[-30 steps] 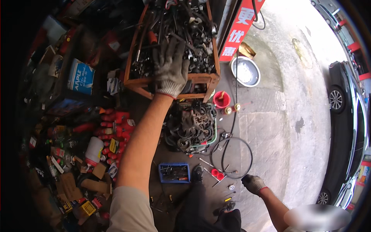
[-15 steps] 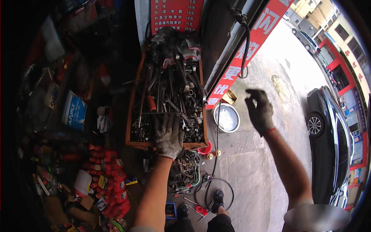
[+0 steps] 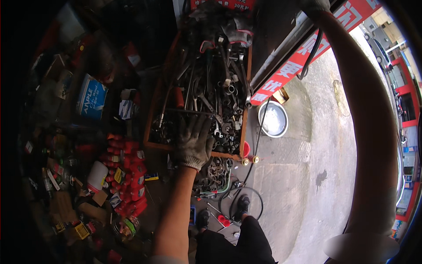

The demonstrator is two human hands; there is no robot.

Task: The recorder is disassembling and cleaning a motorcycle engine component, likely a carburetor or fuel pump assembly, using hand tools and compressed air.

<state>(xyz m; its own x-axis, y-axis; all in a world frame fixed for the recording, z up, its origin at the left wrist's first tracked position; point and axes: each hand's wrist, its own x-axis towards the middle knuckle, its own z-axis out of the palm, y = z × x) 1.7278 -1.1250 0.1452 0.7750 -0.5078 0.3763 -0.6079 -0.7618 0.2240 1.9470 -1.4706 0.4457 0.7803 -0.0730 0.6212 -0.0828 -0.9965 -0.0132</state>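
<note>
My left hand (image 3: 193,143), in a grey, dirt-stained work glove, lies palm down at the near edge of a wooden tray (image 3: 226,155) full of tools. Its fingers are stretched out over small metal parts, and it grips nothing that I can see. Next to its fingertips are a combination wrench (image 3: 206,104) and a long thin rod. A red cylinder (image 3: 179,97) lies farther up the tray. My right hand (image 3: 314,5), also gloved, is raised to the top edge by the door frame, near a hanging black hose (image 3: 313,57). Its fingers are cut off from view.
Dark gloves or rags (image 3: 235,33) are heaped at the tray's far end. To the right stand a metal basin (image 3: 273,119) and a red sign strip (image 3: 288,68). Red bottles (image 3: 132,176) crowd the floor at left. A hose (image 3: 259,193) coils near my feet.
My right hand has risen from above the pavement to the door frame at the top edge. The view has shifted, while my left hand stays on the tray.
</note>
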